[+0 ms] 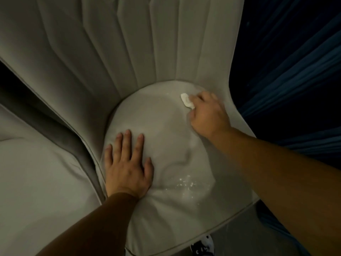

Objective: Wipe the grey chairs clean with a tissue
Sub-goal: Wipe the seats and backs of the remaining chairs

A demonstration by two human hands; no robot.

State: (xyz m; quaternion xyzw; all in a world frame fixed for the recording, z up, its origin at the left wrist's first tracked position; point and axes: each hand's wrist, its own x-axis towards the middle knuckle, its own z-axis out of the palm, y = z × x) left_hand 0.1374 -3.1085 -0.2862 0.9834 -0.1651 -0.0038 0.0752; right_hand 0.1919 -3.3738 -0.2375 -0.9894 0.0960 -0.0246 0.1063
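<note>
Crumbs [185,183] lie at the seat's front edge, toward the person from the right hand [207,115], which pinches a wadded tissue [186,101] at the back of the grey chair [147,111]; the left hand [128,165], nearer them, presses flat, fingers spread.

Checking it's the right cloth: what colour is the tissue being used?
White; the tissue shows clearly against the grey seat in the head view.

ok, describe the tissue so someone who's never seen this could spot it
Start at the grey chair's round seat cushion. At its far right edge, by the backrest, the right hand presses down a small crumpled tissue. It is one bright white wad, unlike the scattered white specks near the front.
</note>
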